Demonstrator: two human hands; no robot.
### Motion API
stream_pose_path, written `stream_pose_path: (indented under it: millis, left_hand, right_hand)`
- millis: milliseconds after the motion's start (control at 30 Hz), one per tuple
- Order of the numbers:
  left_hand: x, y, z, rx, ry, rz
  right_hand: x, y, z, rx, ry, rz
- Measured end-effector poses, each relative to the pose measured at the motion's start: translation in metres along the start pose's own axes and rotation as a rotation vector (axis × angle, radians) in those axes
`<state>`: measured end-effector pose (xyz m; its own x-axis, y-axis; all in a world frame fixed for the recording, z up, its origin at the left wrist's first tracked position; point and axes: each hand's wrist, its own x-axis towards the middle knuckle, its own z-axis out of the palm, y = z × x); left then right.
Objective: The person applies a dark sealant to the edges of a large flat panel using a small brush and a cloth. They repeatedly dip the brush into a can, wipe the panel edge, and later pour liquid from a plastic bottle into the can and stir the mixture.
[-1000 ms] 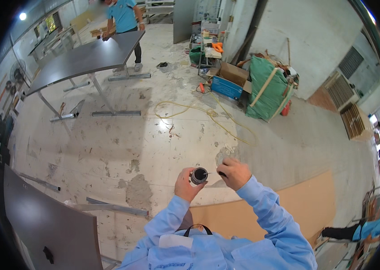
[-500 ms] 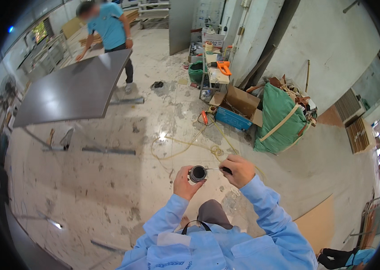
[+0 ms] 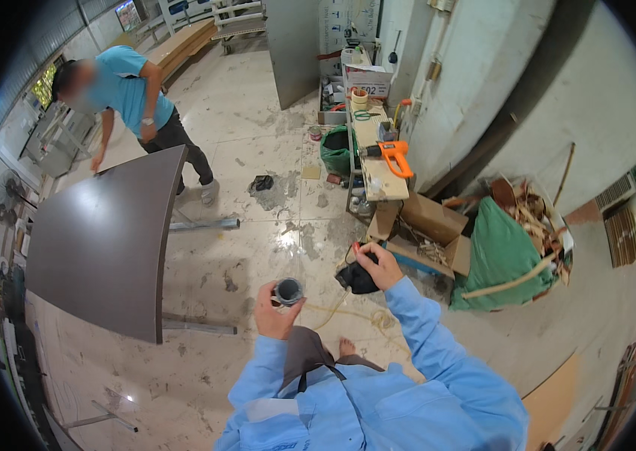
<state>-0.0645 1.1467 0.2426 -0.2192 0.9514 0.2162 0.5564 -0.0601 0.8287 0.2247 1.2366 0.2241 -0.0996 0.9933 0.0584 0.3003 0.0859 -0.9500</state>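
My left hand (image 3: 276, 312) is closed round a small round jar (image 3: 288, 292), its open mouth facing up and its inside dark grey. To the right and a little higher, my right hand (image 3: 382, 269) is closed on a black object (image 3: 359, 279), whose exact kind I cannot make out. A red-orange piece (image 3: 357, 247) shows right at my right fingertips; whether I touch it or it lies on the floor behind I cannot tell. The jar and the black object are apart. A yellow hose (image 3: 383, 321) lies on the floor below my right hand.
A dark panel (image 3: 100, 248) rests on supports at the left, with a person (image 3: 133, 94) leaning over its far end. Ahead stands a narrow bench (image 3: 379, 169) with an orange heat gun (image 3: 395, 158). A cardboard box (image 3: 432, 225) and green sack (image 3: 502, 270) sit at the right.
The view has shifted forward, bringing bench and box nearer. My hands have moved apart; the thin tool my right hand held at the jar's mouth is out of it. The other person leans lower.
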Motion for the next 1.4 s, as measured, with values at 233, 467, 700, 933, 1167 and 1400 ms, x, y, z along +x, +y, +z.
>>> stream_pose_path:
  millis: [233,467,700,933,1167,1400]
  left_hand:
    - [0.231,-0.1,0.058,-0.06,0.052,-0.075]
    - [0.495,-0.139,0.112,-0.09,-0.154,-0.217]
    - [0.712,-0.12,0.182,0.118,-0.182,0.104]
    - [0.858,-0.142,0.272,-0.11,-0.282,0.024]
    - [0.934,-0.156,0.302,-0.117,-0.389,-0.06]
    - [0.996,-0.133,0.321,-0.075,-0.376,-0.101]
  right_hand:
    - [0.299,0.117,0.018,0.211,0.475,0.129]
    - [0.543,0.185,-0.007,-0.013,0.794,0.155]
    - [0.693,0.215,-0.042,0.011,0.946,0.168]
    - [0.821,0.354,-0.073,-0.228,1.048,0.392]
    - [0.861,0.492,-0.077,-0.327,1.023,0.533]
    - [0.876,0.48,-0.082,-0.788,0.707,0.804]
